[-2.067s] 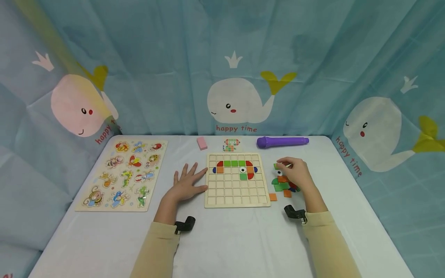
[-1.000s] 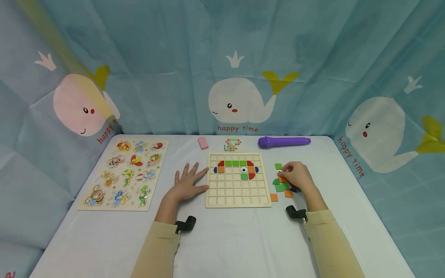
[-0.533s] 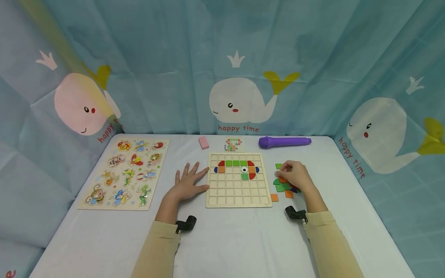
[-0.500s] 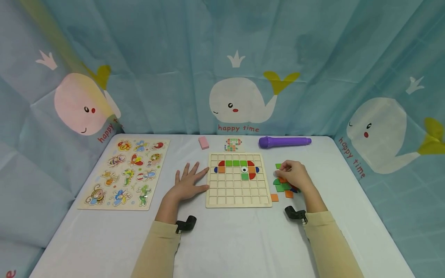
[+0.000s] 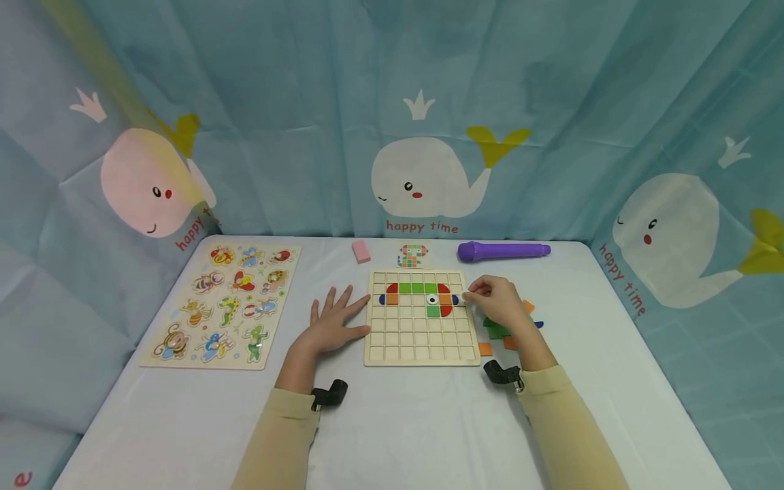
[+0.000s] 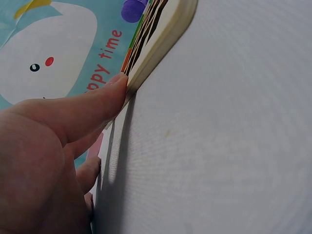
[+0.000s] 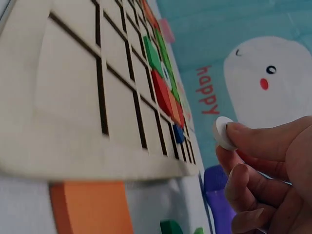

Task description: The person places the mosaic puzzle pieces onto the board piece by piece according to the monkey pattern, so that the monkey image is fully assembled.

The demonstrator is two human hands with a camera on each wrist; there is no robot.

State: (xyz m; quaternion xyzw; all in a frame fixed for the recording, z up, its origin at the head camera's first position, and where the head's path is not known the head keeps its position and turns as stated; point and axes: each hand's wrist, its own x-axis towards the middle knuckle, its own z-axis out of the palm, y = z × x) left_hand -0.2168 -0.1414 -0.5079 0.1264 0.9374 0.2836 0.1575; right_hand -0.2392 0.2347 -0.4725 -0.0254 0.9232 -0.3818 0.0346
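The right hand [image 5: 499,303] pinches a white disc [image 7: 223,133] at the grid board's [image 5: 421,344] right edge. The left hand [image 5: 331,325] lies flat with straight fingers on the table [image 5: 416,422], touching the board's left edge.

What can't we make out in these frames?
- Face of the white disc pinched by the right hand: edge-on in the right wrist view, too small in the head view.
- Loose tiles: partly behind that hand, head view.
- Left hand fingers: mostly cut off in the left wrist view.
- Pattern card: too small, head view.
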